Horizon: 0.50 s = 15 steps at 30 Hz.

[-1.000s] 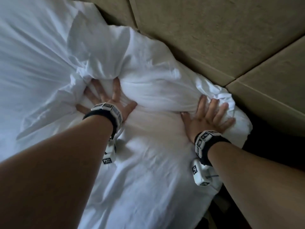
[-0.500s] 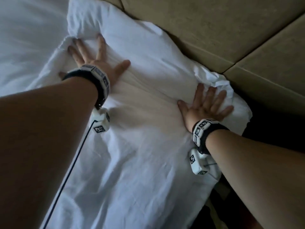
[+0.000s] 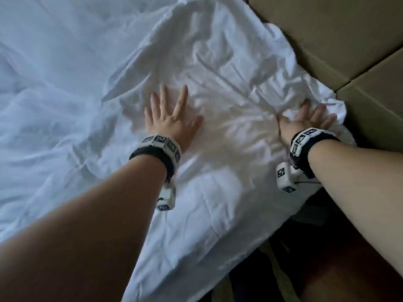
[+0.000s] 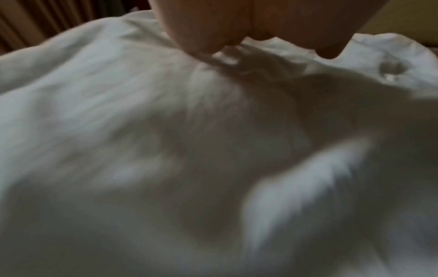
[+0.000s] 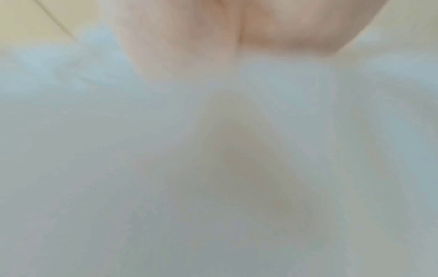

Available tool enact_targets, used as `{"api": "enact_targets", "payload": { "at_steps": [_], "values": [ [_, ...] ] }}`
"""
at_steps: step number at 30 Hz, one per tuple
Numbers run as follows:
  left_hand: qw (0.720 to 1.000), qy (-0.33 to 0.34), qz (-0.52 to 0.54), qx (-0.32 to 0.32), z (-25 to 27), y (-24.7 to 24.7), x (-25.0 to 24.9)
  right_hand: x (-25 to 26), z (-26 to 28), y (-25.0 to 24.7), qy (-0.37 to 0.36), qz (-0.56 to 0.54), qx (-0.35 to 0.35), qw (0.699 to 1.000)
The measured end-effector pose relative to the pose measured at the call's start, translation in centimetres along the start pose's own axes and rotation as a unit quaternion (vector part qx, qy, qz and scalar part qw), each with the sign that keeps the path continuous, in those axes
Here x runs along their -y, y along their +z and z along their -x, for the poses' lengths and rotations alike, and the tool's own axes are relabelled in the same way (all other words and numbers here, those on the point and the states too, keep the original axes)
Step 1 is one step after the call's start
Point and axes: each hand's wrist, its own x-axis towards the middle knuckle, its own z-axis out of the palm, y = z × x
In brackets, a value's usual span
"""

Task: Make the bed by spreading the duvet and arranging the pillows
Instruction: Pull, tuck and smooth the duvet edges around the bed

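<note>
A white pillow lies crumpled at the bed's corner against the tan headboard. My left hand lies flat with spread fingers on the pillow's middle. At the pillow's right end my right hand presses flat with fingers spread, blurred. White bedding spreads to the left. In the left wrist view the palm touches rumpled white cloth. The right wrist view shows only a blurred palm over white fabric.
The padded headboard meets a tan side panel at the upper right. A dark gap and floor lie beside the bed's right edge. A brown curtain hangs beyond the bed in the left wrist view.
My left hand has slid from the pillow's far left corner back toward its middle. The right hand has stayed at the right end. The pillow lies flatter than a second ago.
</note>
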Motion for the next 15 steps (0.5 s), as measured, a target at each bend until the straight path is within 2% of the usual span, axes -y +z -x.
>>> {"api": "enact_targets", "payload": {
  "at_steps": [1,3,5,7,9,11,13,15],
  "values": [
    [1.000,-0.016,0.007,0.000,2.1,0.8,1.1,0.5,1.2,-0.3,-0.015,-0.009,-0.022,1.000],
    [0.999,-0.035,0.024,-0.006,5.7,2.7,3.0,2.1,4.6,0.2,-0.110,-0.023,-0.073,0.991],
    [0.998,-0.050,0.042,-0.010,8.6,5.3,4.8,3.3,8.6,2.8,-0.249,-0.010,-0.090,0.964],
    [0.994,-0.102,0.049,-0.004,10.2,7.8,7.3,3.1,10.6,7.0,-0.327,0.065,-0.088,0.939],
    [0.982,-0.177,0.057,0.015,11.2,9.9,11.0,2.4,9.9,9.9,-0.302,0.141,-0.059,0.941],
    [0.969,-0.236,0.066,0.040,12.5,10.7,15.5,3.2,8.1,10.6,-0.274,0.190,-0.028,0.942],
    [0.957,-0.268,0.076,0.077,15.5,9.7,19.4,4.4,8.4,9.2,-0.251,0.227,-0.008,0.941],
    [0.950,-0.285,0.089,0.086,19.4,7.9,22.3,6.0,10.8,7.6,-0.232,0.253,-0.012,0.939]
  ]
}}
